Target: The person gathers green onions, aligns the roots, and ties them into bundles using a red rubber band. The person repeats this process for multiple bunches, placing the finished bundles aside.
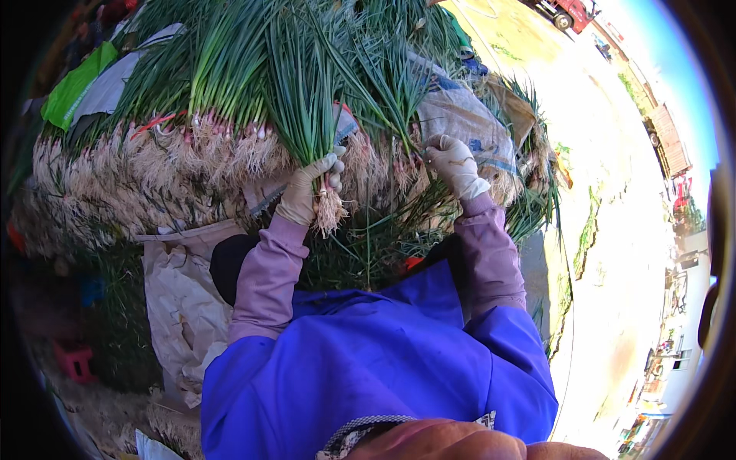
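My left hand (pixel 313 187), in a pale thin glove, is closed around a bunch of green garlic plants (pixel 305 103) just above their roots. The long leaves point away from me and the whitish roots hang below the fist. To the right, my right hand (pixel 451 164), gloved too, has its fingers curled with the fingertips near some green leaves; whether it pinches a leaf cannot be told. Behind both hands lies a wide heap of the same plants (pixel 224 75), roots towards me. A red tie (pixel 155 123) lies on the heap at the left.
A woven sack (pixel 466 115) covers part of the heap at the right. Another pale sack (pixel 184 310) lies beside my left knee. Loose green leaves (pixel 368 253) lie before my lap. A red plastic stool or crate (pixel 75 361) stands lower left. A truck (pixel 566 12) stands far off.
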{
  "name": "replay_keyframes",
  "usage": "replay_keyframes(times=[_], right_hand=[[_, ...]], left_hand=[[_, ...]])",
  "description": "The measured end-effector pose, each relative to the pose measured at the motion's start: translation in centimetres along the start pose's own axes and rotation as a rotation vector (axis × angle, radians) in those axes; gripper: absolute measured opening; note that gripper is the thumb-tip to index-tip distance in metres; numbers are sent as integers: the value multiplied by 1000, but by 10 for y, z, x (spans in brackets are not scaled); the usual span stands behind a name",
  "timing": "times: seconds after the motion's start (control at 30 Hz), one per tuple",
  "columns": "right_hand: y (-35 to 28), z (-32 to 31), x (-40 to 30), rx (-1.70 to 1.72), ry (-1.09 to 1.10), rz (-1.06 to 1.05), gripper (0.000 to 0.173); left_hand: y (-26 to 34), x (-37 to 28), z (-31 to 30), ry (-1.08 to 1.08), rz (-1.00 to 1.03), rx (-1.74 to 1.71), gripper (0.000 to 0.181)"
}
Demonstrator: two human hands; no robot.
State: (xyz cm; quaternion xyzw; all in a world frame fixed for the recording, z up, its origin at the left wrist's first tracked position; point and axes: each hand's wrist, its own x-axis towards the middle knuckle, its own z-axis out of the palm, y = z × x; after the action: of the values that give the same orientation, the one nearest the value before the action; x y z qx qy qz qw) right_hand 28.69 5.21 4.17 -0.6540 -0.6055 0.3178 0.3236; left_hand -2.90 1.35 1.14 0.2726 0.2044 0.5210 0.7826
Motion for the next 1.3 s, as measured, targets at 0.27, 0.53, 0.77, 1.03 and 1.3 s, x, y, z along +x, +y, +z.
replay_keyframes(times=[0.27, 0.53, 0.77, 1.03, 1.3], right_hand=[[6, 43, -2, -725, 190, -67, 42], [-32, 35, -43, 224, -239, 200, 32], [-35, 101, -85, 388, -393, 71, 23], [-25, 97, -37, 470, -173, -323, 48], [20, 109, -30, -184, 289, -349, 17]], left_hand=[[-3, 4, -20, -68, -79, -121, 32], [-26, -1, 6, -8, -176, 187, 24], [-38, 7, -14, 99, -316, 465, 20], [-20, 0, -5, -37, -257, 192, 29], [-31, -2, -14, -87, -275, 279, 23]])
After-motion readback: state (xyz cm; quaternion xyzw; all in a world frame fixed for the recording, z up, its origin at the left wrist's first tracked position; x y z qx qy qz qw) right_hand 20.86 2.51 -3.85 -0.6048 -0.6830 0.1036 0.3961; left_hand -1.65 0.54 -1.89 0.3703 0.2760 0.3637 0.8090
